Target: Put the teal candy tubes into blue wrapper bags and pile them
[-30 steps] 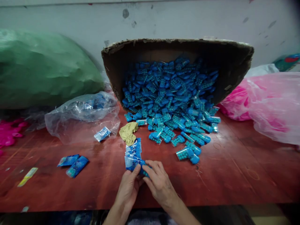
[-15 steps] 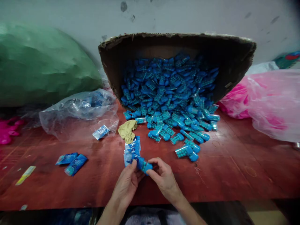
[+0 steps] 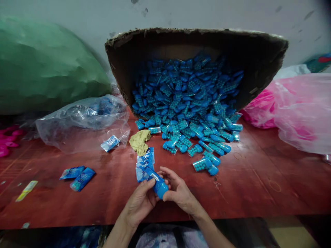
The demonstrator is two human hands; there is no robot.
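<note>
My left hand (image 3: 141, 201) pinches a capsule-shaped bottle (image 3: 160, 189) whose printed blue film sleeve (image 3: 154, 176) now covers much of it; the rounded blue end faces me. My right hand (image 3: 182, 194) is beside it with fingers apart, the thumb at the bottle's near end. Just beyond my hands lies an overlapping row of flat blue sleeves (image 3: 145, 160), with a crumpled yellowish lump (image 3: 140, 142) at its far end. Many blue bottles (image 3: 178, 94) filled with small beads spill from a tipped cardboard box (image 3: 196, 31). Several loose ones (image 3: 203, 164) lie to the right.
Two sleeved bottles (image 3: 82, 179) lie on the red table (image 3: 113, 206) at left. A clear plastic bag (image 3: 82, 120), a small blue-white packet (image 3: 110, 143) and a yellow strip (image 3: 27, 190) are also there. A green sack (image 3: 51, 69) and pink bags (image 3: 302, 113) flank the box.
The bottle has gone further into the blue sleeve, which now hides its beads. My right hand's grip has loosened, its index finger lifting off. The view has shifted slightly.
</note>
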